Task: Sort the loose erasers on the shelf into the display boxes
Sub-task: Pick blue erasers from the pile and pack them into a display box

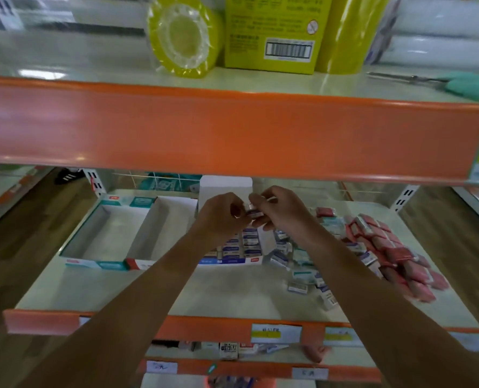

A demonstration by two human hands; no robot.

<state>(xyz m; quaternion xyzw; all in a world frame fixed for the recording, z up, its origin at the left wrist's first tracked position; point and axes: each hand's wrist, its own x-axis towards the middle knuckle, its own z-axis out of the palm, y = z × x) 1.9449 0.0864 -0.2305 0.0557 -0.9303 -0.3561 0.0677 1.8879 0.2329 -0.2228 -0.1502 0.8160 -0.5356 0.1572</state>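
Both my hands meet above the middle display box (232, 260), which holds rows of blue-and-white erasers. My left hand (221, 217) and my right hand (277, 210) pinch small erasers (253, 212) between their fingertips. Left of that box stands an empty teal-edged display box (92, 261), and between the two an empty red-edged one (137, 263). A loose heap of blue-and-white erasers (302, 278) lies on the shelf (148, 292) to the right, and beyond it a pile of pink erasers (395, 253).
An orange-edged upper shelf (232, 130) hangs just above my hands, carrying a yellow tape roll (182, 35), a yellow box (274, 29) and green-handled scissors (456, 82). Price labels (274, 333) line the front rail. A lower shelf holds more small packets (228, 350).
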